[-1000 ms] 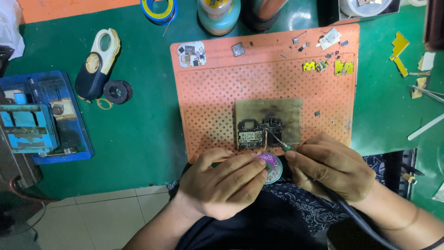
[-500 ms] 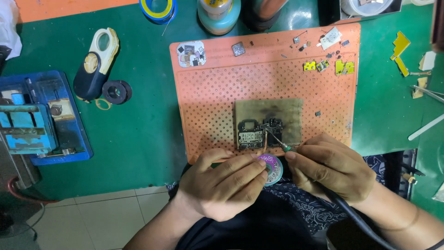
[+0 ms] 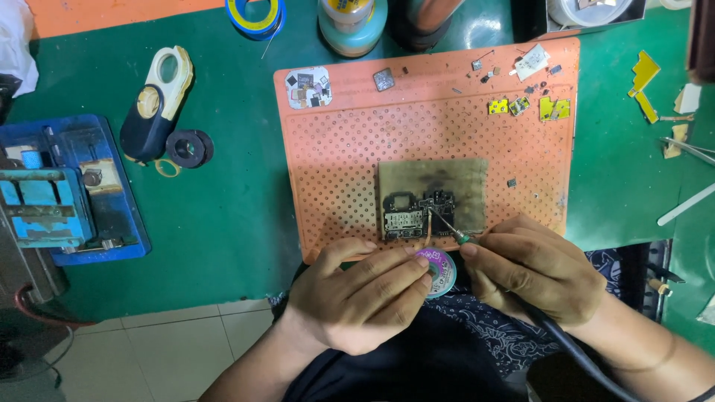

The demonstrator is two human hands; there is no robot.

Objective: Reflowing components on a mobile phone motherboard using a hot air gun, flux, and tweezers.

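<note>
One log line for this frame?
left hand: wick spool | right hand: soldering iron | tip on board | orange mat

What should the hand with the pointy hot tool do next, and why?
Probably slide the soldering iron tip slowly along the copper braid. The right hand has the tip on the circuit board at the braid, while the left hand holds the braid spool.

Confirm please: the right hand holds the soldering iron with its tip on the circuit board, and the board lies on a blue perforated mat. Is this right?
Not quite. The head view shows the perforated mat is orange, not blue. The rest stands: the right hand holds the soldering iron with its tip on the circuit board.
</note>
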